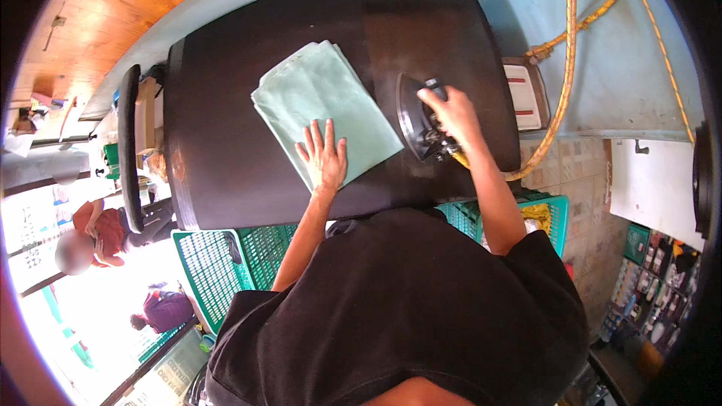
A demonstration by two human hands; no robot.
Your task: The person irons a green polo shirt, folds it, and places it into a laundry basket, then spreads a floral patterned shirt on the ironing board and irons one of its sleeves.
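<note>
A folded pale green cloth lies at a slant on a dark padded ironing table. My left hand rests flat on the cloth's lower part, fingers spread, holding nothing. To the right of the cloth, my right hand grips the handle of a steam iron. The iron is tilted, its soleplate edge turned towards the cloth, and does not touch it. Whether the iron touches the table I cannot tell. A yellow hose runs to the iron from the right.
Green plastic baskets stand below the table's near edge, left and right, the right one with yellow cloth inside. A tray sits beyond the table's right end. Past a narrow padded board at left are two other people.
</note>
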